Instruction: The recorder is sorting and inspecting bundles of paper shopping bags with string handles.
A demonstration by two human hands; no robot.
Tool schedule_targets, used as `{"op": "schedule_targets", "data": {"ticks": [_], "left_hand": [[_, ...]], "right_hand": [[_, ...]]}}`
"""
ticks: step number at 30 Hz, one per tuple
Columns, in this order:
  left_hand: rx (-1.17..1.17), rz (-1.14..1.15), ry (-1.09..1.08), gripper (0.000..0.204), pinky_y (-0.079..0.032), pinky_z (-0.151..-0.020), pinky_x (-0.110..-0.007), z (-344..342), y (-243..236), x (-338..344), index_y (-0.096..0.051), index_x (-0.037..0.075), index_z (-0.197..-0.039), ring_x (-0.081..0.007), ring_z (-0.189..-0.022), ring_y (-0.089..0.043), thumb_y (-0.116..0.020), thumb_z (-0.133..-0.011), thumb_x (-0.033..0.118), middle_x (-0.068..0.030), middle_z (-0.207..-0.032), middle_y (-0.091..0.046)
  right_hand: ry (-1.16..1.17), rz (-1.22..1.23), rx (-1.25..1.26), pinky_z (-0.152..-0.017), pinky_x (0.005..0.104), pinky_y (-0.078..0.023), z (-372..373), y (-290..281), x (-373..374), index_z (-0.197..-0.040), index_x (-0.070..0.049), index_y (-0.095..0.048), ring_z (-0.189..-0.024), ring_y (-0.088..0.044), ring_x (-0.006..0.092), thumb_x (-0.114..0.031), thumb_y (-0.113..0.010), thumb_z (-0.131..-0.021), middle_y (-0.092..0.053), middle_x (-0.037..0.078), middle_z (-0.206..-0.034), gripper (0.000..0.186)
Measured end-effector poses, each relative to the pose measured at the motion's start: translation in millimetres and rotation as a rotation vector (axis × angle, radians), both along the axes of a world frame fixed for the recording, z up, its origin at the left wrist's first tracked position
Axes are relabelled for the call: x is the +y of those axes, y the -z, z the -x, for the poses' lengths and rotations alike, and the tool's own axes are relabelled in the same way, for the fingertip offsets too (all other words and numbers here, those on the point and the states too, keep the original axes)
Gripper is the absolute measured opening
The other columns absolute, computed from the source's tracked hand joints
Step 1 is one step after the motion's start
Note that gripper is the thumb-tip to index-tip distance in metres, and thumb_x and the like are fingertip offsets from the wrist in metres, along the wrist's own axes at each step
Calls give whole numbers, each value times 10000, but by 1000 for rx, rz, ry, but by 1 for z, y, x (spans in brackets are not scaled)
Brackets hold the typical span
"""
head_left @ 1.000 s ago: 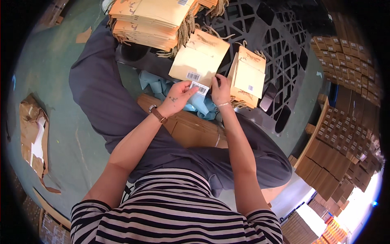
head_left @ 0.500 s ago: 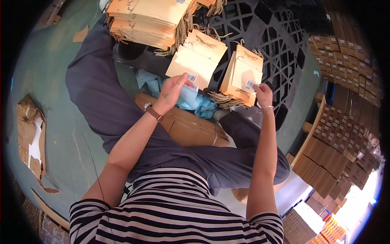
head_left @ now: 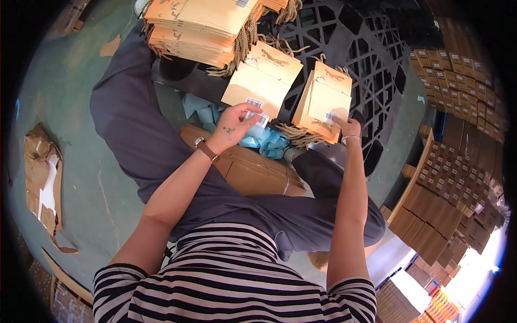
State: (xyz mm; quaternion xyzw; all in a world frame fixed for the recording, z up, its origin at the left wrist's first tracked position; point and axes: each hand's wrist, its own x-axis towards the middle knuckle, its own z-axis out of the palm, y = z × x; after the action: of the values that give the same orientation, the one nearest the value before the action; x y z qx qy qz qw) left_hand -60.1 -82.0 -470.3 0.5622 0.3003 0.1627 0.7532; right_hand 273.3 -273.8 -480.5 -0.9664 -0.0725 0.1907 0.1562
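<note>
The left hand [head_left: 235, 128] has its thumb and fingers clamped on a blue strip [head_left: 267, 141], with a white barcode label [head_left: 262, 119] at the fingertips; the strip trails below in loose curls. Just above, the left bags [head_left: 264, 81] lie on a black pallet [head_left: 371, 81], flat and kraft-coloured, with a label [head_left: 253, 101] near their lower edge, which the fingers partly overlap. The right hand [head_left: 349, 128] touches the lower right corner of the right bags [head_left: 329, 89], its fingers bent beside another label [head_left: 330, 116]; whether they pinch or only press cannot be told, as the hand hides that corner. Cord handles [head_left: 299, 135] bunch under the lower edge of the right bags, filling the space toward the person's leg, and more cords spread above the left bags. A tall pile [head_left: 196, 19] of similar bags stands close behind on the pallet, its cords hanging down near the left bags' upper corner. Flat cardboard [head_left: 242, 169] lies under the left forearm, between the crossed legs. Torn brown paper [head_left: 37, 183] rests on the green floor [head_left: 86, 134] to the left, and stacked cartons [head_left: 447, 172] rise at the right.
</note>
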Motion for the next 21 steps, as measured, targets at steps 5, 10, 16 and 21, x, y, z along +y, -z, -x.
{"op": "schedule_targets", "data": {"ticks": [5, 10, 16, 21], "left_hand": [[-122, 67, 83, 290, -323, -536, -153, -2, -5, -2, -583, 12, -1105, -46, -598, -418, -533, -827, -51, -17, -769, -593], [-174, 154, 251, 323, -331, -539, -151, -4, -4, -5, -568, 22, -1139, -45, -600, -432, -504, -833, -61, -20, -779, -599], [-177, 203, 370, 312, -354, -576, -151, -3, -10, -8, -566, 9, -1133, -48, -644, -461, -495, -837, -61, -24, -828, -606], [20, 96, 272, 262, -373, -574, -184, 7, 8, 1, -581, -10, -1081, -73, -634, -465, -511, -829, -17, -28, -812, -603]], "right_hand": [[104, -454, 303, -670, 252, -505, -11, -25, -4, -1035, 35, -520, -737, -594, 190, -150, -662, -806, -598, 155, -913, 328], [84, -1124, 464, -643, 232, -488, 62, -28, 27, -1117, 20, -442, -749, -570, 161, -36, -524, -880, -562, 150, -953, 257], [-228, -600, 206, -675, 285, -467, 148, 25, 85, -1173, 36, -444, -776, -544, 209, -145, -609, -834, -555, 159, -941, 418], [-283, -552, -338, -785, 353, -471, 109, 8, 91, -973, 77, -584, -843, -564, 307, -259, -727, -704, -594, 209, -927, 453]]}}
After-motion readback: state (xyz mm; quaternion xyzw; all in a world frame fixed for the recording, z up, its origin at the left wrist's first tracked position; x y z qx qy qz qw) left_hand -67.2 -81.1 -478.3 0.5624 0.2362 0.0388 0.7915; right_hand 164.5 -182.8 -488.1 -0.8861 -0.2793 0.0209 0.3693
